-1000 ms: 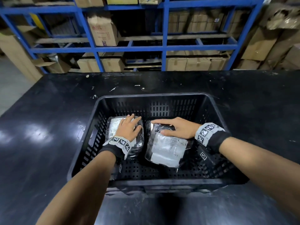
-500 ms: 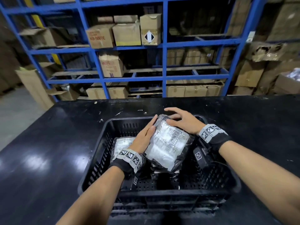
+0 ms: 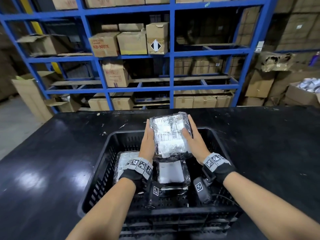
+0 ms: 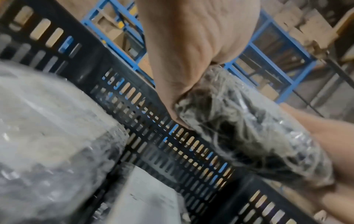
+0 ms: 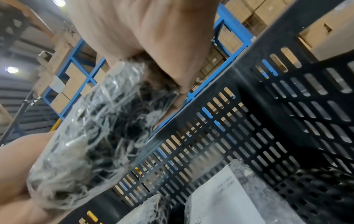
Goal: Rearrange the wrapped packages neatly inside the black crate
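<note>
A wrapped package (image 3: pixel 168 135), clear film over a white label, hangs above the far half of the black crate (image 3: pixel 121 134). My left hand (image 3: pixel 147 141) grips its left side and my right hand (image 3: pixel 195 142) grips its right side, thumb on the top face. The left wrist view shows the package (image 4: pixel 249 136) clamped under my left hand (image 4: pixel 191 53). In the right wrist view it (image 5: pixel 99 128) sits under my right hand (image 5: pixel 143 30). Two more packages lie in the crate, one at the left (image 3: pixel 124 163) and one in the middle (image 3: pixel 170 172).
The crate stands on a black table (image 3: pixel 52 161) with bare surface on both sides. Blue shelving (image 3: pixel 171 66) loaded with cardboard cartons runs behind the table's far edge. More cartons (image 3: pixel 259 84) are stacked at the right.
A second ago each hand rested on a package lying in the crate. Both hands have since taken the right one and lifted it up and away, above the crate's far wall.
</note>
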